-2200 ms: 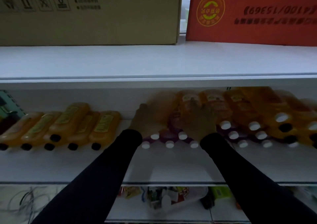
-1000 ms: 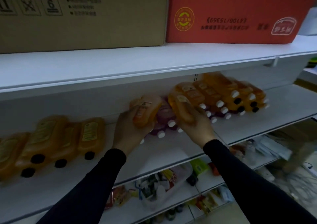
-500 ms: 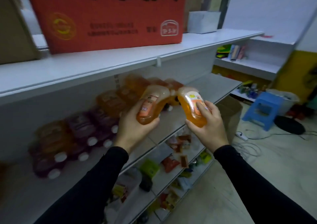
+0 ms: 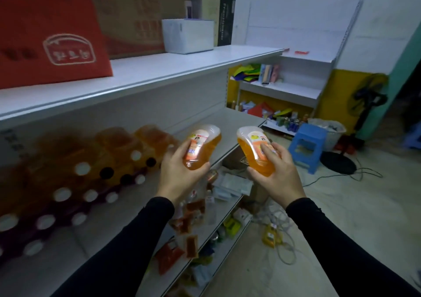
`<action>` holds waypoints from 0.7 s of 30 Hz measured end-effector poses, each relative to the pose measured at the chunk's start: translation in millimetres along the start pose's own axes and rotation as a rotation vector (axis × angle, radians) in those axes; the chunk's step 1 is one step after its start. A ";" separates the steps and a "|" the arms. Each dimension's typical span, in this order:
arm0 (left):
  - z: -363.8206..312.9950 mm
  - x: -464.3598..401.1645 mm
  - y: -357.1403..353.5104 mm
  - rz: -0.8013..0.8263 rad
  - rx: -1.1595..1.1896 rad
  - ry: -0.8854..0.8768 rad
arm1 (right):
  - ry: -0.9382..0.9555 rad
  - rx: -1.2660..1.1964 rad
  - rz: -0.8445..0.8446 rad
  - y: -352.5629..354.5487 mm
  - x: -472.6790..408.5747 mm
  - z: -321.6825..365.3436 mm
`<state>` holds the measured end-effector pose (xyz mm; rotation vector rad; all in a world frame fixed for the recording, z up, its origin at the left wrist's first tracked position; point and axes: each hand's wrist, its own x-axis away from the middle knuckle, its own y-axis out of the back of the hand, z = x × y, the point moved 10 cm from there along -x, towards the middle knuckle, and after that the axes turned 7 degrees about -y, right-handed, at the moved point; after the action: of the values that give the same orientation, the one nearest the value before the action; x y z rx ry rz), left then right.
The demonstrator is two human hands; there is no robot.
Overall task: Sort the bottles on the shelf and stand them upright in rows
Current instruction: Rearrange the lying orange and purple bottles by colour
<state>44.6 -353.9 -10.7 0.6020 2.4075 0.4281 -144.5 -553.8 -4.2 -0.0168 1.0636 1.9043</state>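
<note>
My left hand [image 4: 176, 178] grips an orange bottle [image 4: 200, 146] with its base pointing up and away from me. My right hand [image 4: 276, 173] grips a second orange bottle [image 4: 256, 148], held the same way. Both bottles hang in the air in front of the white middle shelf [image 4: 237, 123], near its bare right end. On the left part of that shelf lie several orange bottles [image 4: 118, 146] stacked on dark purple bottles [image 4: 75, 208], caps toward me, blurred.
A red carton [image 4: 50, 32], brown cartons and a white box [image 4: 188, 36] stand on the top shelf. The lower shelf [image 4: 227, 226] holds packets. To the right are a blue stool [image 4: 307, 146], a basket, a floor fan [image 4: 364, 114], cables and another shelf unit.
Both hands lifted one orange bottle each off the pile and carried them to the right, away from the stack. My view has swung right toward the shelf's bare end and the room.
</note>
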 end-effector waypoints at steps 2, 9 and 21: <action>12.1 -24.9 -26.6 0.035 0.052 0.026 | -0.011 -0.006 0.001 -7.6 -28.4 -15.3; 55.1 -129.7 -103.6 0.077 -0.099 -0.009 | -0.063 0.074 0.056 -54.6 -137.3 -66.6; 138.2 -245.1 -197.8 0.133 -0.215 0.207 | -0.039 0.060 0.213 -149.6 -300.1 -138.5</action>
<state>243.2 -625.3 -82.8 0.6492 2.4774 0.8311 81.6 -830.6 -67.1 0.1734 1.1330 2.0527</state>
